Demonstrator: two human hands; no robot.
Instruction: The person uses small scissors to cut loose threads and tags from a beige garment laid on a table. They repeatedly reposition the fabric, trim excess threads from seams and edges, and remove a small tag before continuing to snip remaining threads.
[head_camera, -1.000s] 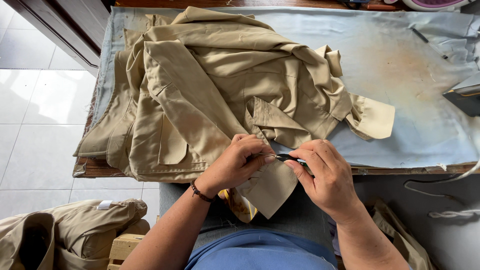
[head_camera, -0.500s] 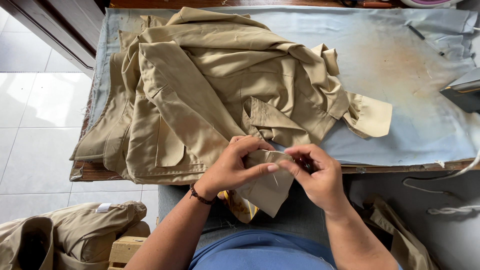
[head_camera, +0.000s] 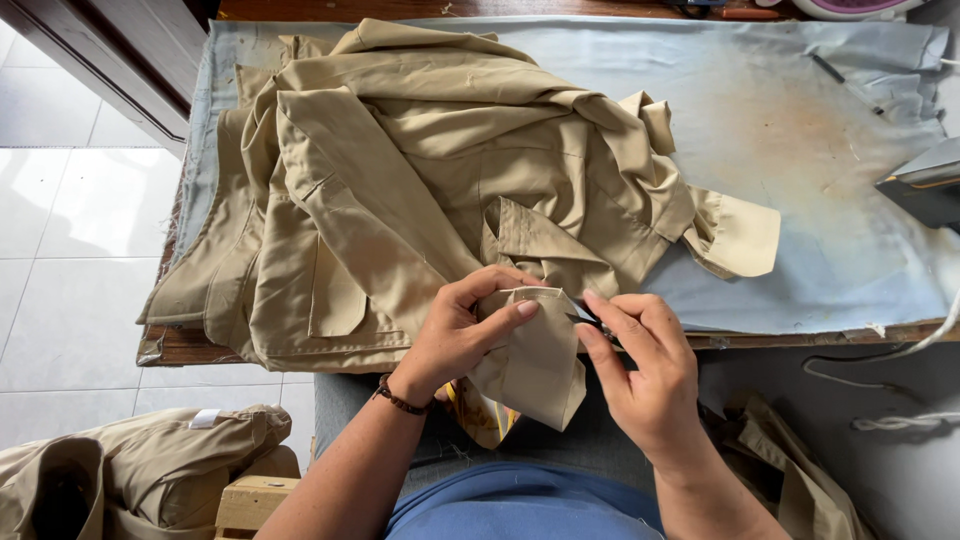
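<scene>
One wide worktable (head_camera: 860, 250), covered in a pale blue, rust-stained cloth, fills most of the head view. Heaped across its left and middle part lies a crumpled khaki garment (head_camera: 420, 190), with a patch pocket showing near the front edge and a cuffed sleeve (head_camera: 735, 235) stretching out to the right. On the floor at lower left sits another pile of khaki clothing (head_camera: 110, 475), beside a small wooden crate (head_camera: 255, 500). At the table's right edge the dark corner of an iron (head_camera: 925, 185) pokes into view, and a white cord (head_camera: 900, 420) trails below it.

A flap of the khaki garment, the cuff piece (head_camera: 535, 365), hangs over the table's near edge toward the person's lap. The left hand (head_camera: 460, 335), wearing a dark bracelet at the wrist, pinches the top edge of this flap between thumb and forefinger. The right hand (head_camera: 645, 375) is just beside it, its fingers curled round a small dark tool (head_camera: 585, 320), whose tip touches the flap's right edge; what kind of tool it is cannot be told.
</scene>
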